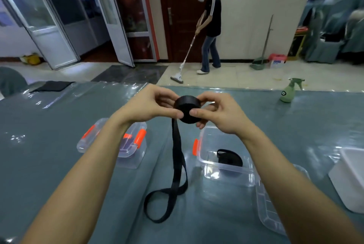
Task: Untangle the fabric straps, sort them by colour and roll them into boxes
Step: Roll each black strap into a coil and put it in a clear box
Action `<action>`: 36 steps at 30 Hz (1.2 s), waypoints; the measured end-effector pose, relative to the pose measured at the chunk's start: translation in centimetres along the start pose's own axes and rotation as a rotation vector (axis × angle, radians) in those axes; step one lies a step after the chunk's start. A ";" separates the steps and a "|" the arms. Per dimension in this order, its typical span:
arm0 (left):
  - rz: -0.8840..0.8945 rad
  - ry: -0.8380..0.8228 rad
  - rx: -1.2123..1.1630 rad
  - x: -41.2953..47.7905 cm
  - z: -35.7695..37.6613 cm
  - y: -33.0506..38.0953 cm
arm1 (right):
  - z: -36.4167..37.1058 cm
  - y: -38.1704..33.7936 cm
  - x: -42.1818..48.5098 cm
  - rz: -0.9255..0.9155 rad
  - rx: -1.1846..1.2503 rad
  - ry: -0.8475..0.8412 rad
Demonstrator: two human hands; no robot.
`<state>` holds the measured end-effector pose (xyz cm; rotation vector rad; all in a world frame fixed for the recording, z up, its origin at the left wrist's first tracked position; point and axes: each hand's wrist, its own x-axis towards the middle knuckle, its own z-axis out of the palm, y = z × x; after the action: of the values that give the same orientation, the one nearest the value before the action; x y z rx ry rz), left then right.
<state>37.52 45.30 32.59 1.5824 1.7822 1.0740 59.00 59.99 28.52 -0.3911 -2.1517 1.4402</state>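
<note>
Held up near the open clear box [226, 172], the black strap roll [188, 108] is pinched by both the left grip [149, 105] and the right grip [218, 113], and is best wound tight while its loose tail [177, 155], looped left of the box, is fed in untwisted.

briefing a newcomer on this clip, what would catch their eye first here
First, the roll of black strap held mid-frame above the table, pinched between the left hand and right hand, its loose tail hanging down to a loop on the grey table. Next, the open clear box below the right hand, with a rolled black strap inside. Beyond the table, a person pushes a floor cleaner.
</note>
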 end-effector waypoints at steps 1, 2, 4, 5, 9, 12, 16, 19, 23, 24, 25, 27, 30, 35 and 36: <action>0.042 0.055 -0.100 -0.3 0.4 -0.5 | 0.1 -0.1 0.1 -0.016 0.052 0.025; 0.081 0.091 -0.167 -0.5 0.8 -0.9 | 0.4 -0.2 0.3 -0.031 0.087 0.044; 0.116 0.124 -0.205 -0.5 1.3 -1.4 | 1.1 -0.3 0.4 -0.038 0.143 0.059; 0.121 0.129 -0.171 -0.4 1.1 -1.4 | 1.3 -0.2 0.5 -0.033 0.147 0.051; 0.077 0.013 0.179 -0.1 -0.3 -0.8 | 1.3 0.1 0.4 0.012 -0.179 -0.054; 0.056 -0.098 0.446 0.3 0.4 0.1 | 1.3 -0.2 0.5 0.038 -0.516 -0.117; 0.077 -0.084 0.516 0.8 1.0 0.9 | 1.6 0.1 0.5 0.007 -0.545 -0.053; 0.075 0.000 0.246 0.3 0.9 0.1 | 1.0 0.2 0.2 -0.023 -0.428 0.048; 0.074 0.014 -0.036 0.0 1.5 -1.2 | 0.3 0.2 0.1 -0.022 -0.086 0.102; 0.074 0.022 -0.083 0.0 1.5 -1.4 | 0.4 0.3 0.1 -0.020 -0.006 0.100; 0.076 0.029 -0.100 0.1 1.4 -1.5 | 0.4 0.4 0.0 -0.008 0.072 0.089; 0.074 0.026 -0.034 0.3 1.0 -1.5 | 0.5 0.9 -0.1 0.049 0.162 0.038; 0.023 -0.037 0.270 0.5 0.6 -1.2 | 0.8 1.3 0.2 0.112 -0.090 -0.075; 0.052 -0.122 0.695 1.1 1.2 -0.5 | 1.9 0.9 1.6 0.077 -0.557 -0.175; 0.049 -0.121 0.710 1.2 1.2 -0.6 | 2.2 0.9 1.8 0.065 -0.597 -0.177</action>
<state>37.97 46.71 31.58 2.0346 2.1786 0.3433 56.28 59.57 27.52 -0.5631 -2.7187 0.8575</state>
